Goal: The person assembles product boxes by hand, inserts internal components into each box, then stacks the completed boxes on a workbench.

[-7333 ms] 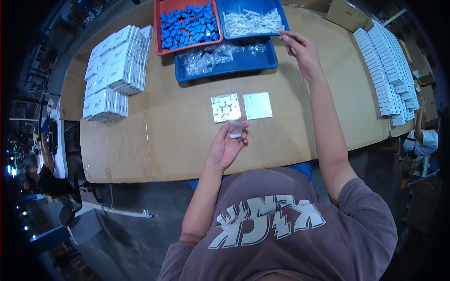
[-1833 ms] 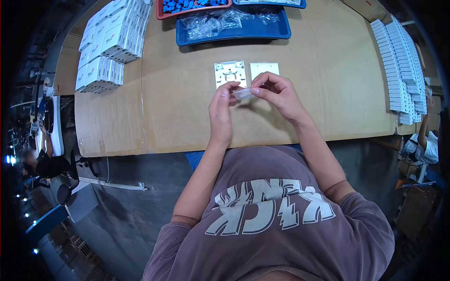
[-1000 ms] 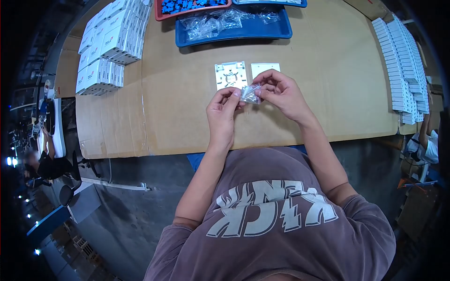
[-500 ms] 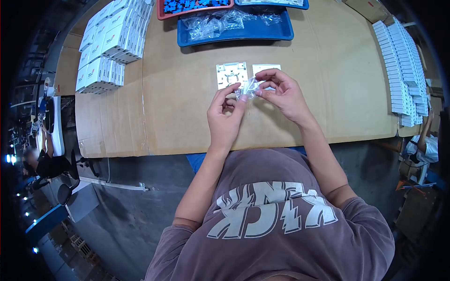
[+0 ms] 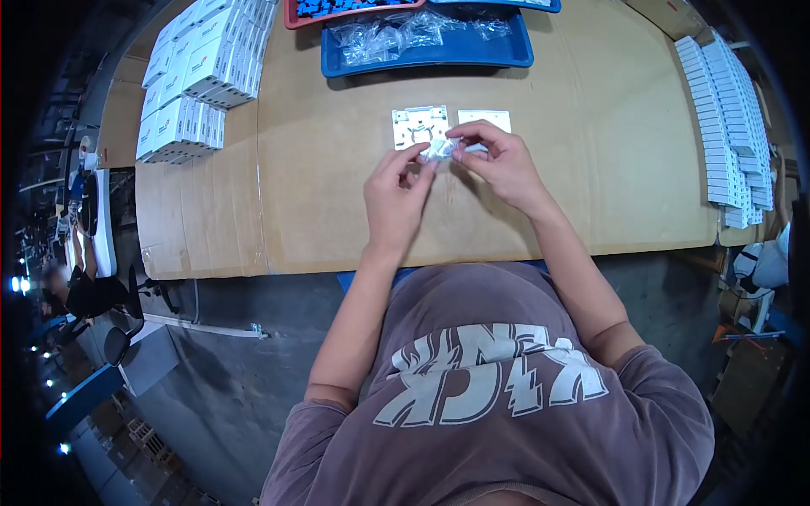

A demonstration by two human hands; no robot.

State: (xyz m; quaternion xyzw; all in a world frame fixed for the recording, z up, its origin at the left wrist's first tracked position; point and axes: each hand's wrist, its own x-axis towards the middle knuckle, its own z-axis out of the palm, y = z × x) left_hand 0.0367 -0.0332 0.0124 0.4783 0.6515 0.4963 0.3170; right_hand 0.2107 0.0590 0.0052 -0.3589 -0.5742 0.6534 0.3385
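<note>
Between my two hands is a small clear plastic bag (image 5: 440, 150), crumpled and shiny; what it contains is too small to make out. My left hand (image 5: 396, 192) pinches its left side between thumb and fingers. On the other side, my right hand (image 5: 503, 165) grips the bag with thumb and forefinger. Just beyond the left fingers lies a white plastic plate (image 5: 419, 121) with cut-outs and a round middle. A plain white panel (image 5: 486, 119) lies beside it, partly covered by my right hand.
A blue tray (image 5: 430, 65) of clear bags stands at the back, with a red tray (image 5: 354, 15) of blue parts behind it. White boxes (image 5: 190, 80) are stacked at left, flat white pieces (image 5: 717, 126) at right. People sit at both far sides.
My hands have drawn slightly apart and the bag now sits lower and flatter between them, nearer the white plate. Both hands still hold it.
</note>
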